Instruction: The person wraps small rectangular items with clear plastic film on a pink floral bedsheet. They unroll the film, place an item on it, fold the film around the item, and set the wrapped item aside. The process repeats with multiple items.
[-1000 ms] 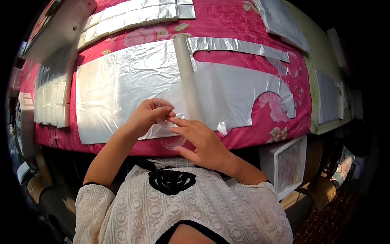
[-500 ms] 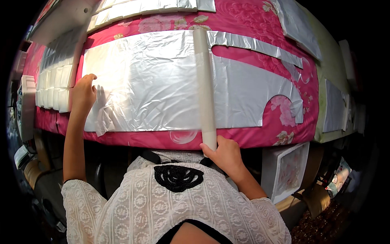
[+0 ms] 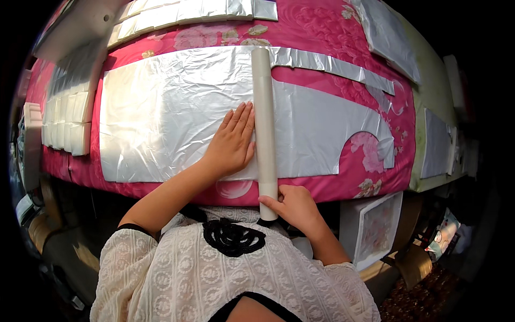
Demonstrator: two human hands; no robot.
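Pale roll crosses a silver sheet; we see the left hand open, flat, left of the roll, the right hand gripping its near end.

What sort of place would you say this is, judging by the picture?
Probably a small workspace, perhaps in a home: a pink floral cloth is spread out, with a silvery sheet and a long pale roll on it, and silvery pieces set in rows beyond.

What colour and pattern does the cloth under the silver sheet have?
Pink with flowers: the cloth shows best in the head view.
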